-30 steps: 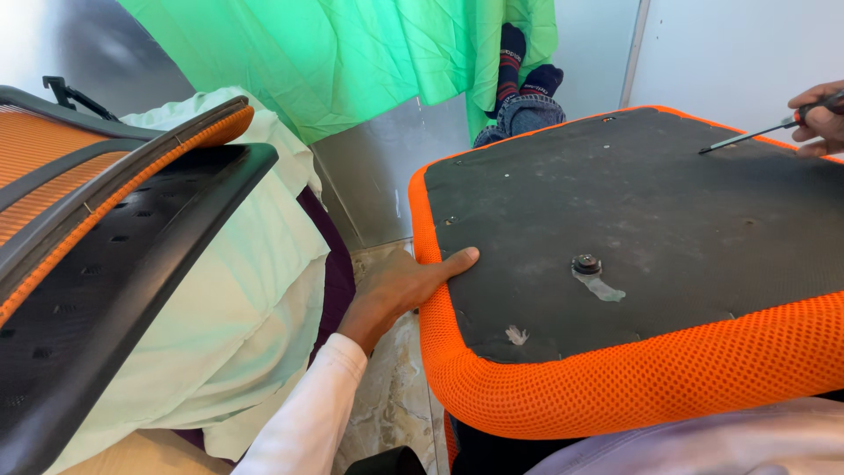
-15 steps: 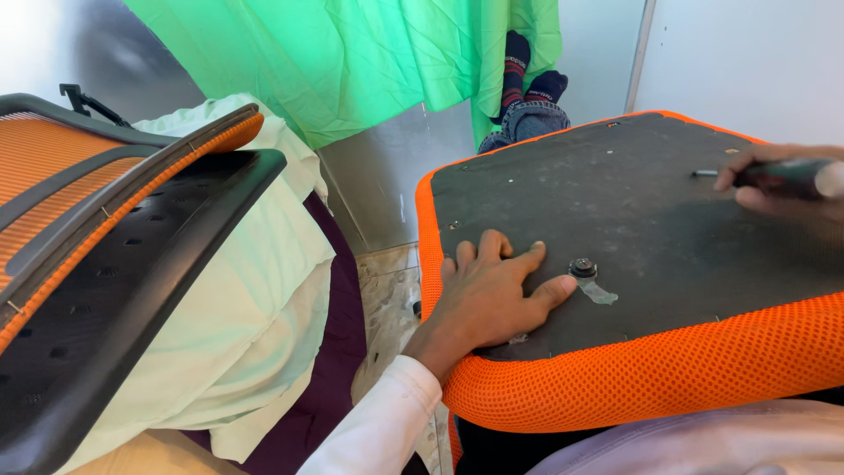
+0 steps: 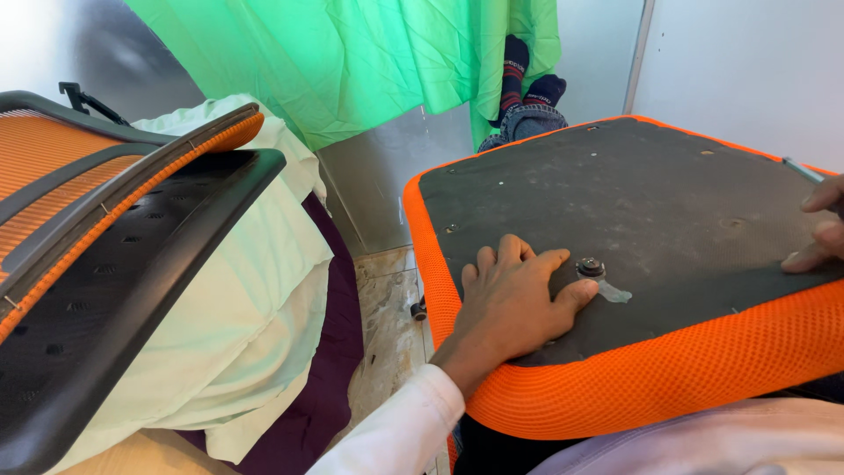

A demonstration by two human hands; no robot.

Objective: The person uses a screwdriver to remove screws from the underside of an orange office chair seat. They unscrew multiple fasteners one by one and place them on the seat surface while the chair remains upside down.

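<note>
Upturned orange-mesh seat cushion with black fabric underside lies across the lap. Left hand flat, fingers spread, thumb beside small metal bolt. Right hand at frame edge, curled around a thin metal-shafted tool. Best to press firmly and keep the thumb clear of the bolt.

Orange, black, green and pale mint

The seat cushion has a bright orange mesh rim and a dusty black underside. The chair back pairs orange mesh with a black frame dotted with holes. The hanging cloth is vivid green, the pillow pale mint over a dark purple sheet. The sleeve is white, the socks dark with red stripes.
</note>
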